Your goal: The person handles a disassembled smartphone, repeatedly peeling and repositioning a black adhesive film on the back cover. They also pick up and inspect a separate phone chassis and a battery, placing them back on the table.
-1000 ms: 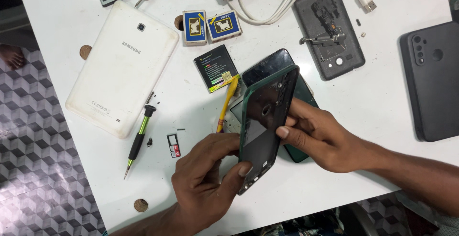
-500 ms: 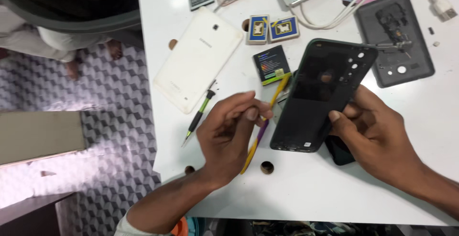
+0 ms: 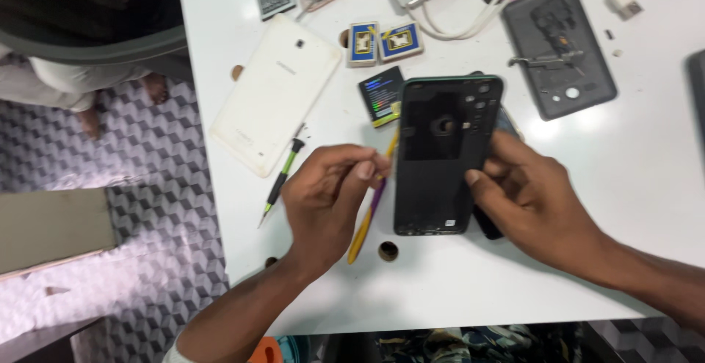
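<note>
On the white tabletop (image 3: 646,187), centre: dark phone back cover (image 3: 440,153), inner face up, gripped at its right edge by the right hand (image 3: 532,201) (thumb on the rim). Left hand (image 3: 327,198) pinches a yellow pry tool (image 3: 369,212) just beside the cover's left edge. Nearby: white tablet (image 3: 275,91), green-handled screwdriver (image 3: 280,181), small battery (image 3: 382,97), grey phone shell (image 3: 559,47).
</note>
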